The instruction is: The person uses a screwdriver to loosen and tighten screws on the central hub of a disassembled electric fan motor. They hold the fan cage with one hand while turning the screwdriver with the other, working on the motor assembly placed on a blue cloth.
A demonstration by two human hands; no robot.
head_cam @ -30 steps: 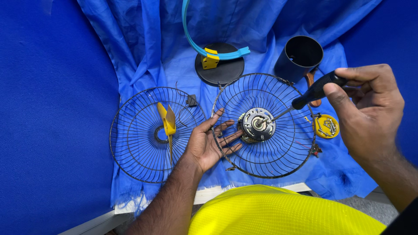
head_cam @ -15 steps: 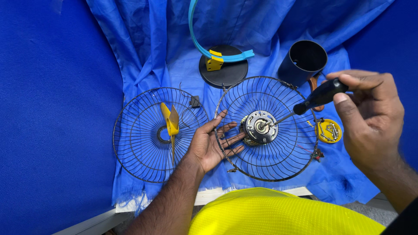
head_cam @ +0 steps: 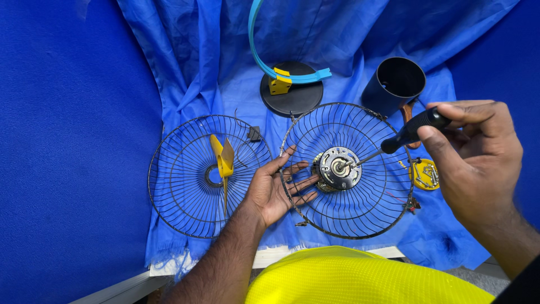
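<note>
A: Where is your left hand (head_cam: 277, 188)?

B: It lies palm up with the fingers spread, slipped under the rim of the round black wire fan guard (head_cam: 349, 169). The fingertips reach toward the silver metal motor (head_cam: 337, 168) at the guard's centre, just beyond them.

A: And your right hand (head_cam: 472, 157)?

B: It is closed around the black handle of a screwdriver (head_cam: 402, 135), thumb and forefinger pinching the grip. The shaft slants away from that hand, its tip touching the motor.

A: What sits around your hands?

B: Outward from your left hand lies a second black wire guard (head_cam: 185, 177) with a yellow plastic fan blade (head_cam: 223, 160) on it. Just beyond your right hand stands a dark cylindrical cup (head_cam: 394, 84). Beside its palm lies a small yellow disc (head_cam: 426, 173). All rest on a crumpled blue cloth (head_cam: 225, 84)
</note>
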